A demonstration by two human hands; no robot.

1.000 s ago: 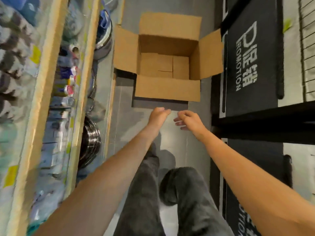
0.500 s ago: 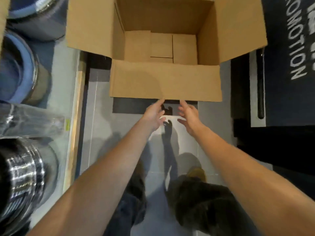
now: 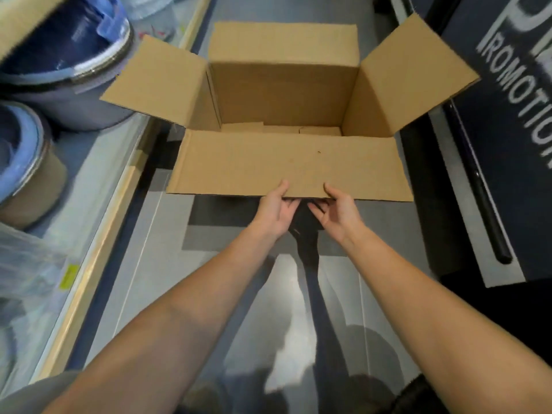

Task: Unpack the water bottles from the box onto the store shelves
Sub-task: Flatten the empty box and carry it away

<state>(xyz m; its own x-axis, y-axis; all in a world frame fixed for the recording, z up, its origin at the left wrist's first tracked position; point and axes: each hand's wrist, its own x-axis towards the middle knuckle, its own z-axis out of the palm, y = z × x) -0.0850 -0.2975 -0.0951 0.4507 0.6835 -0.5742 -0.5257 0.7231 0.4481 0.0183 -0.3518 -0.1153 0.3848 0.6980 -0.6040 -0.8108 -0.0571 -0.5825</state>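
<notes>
Box (image 3: pixel 283 85) sits open on the floor (image 3: pixel 167 249), all 4 flaps out. Left hand (image 3: pixel 274 210) and right hand (image 3: pixel 340 209) are side by side at the front edge of the near flap (image 3: pixel 283 162), about mid-width. Fingers (image 3: pixel 290 205) of both hands clamp that edge, thumbs on top, rest curled under. Looks like a light pinch.

Water bottles: none visible. Inside the box I see only a strip of bare cardboard bottom by the back wall. The front part of the bottom is hidden behind the near flap. Shelf (image 3: pixel 98 234) is left of the box w/ steel pots (image 3: pixel 68 55) and blurry plastic-wrapped stock, can't tell if any bottles are there. Dark mat (image 3: pixel 493 130) w/ white lettering lies right of the box.

My read: unpack prob done or nearly. Hands are set to fold or drag the flap, can't tell which.

Risks:
- Both hands are bunched at flap centre. On a pull, the flap may bend or tear at the crease instead of moving the box.
- Box looks light, so a tug could tip or skid it.
- Swing it left and the left flap, near the shelf, could knock the pots.
- A bottle left in the hidden front part gets buried if the flap shuts. Check first.
</notes>
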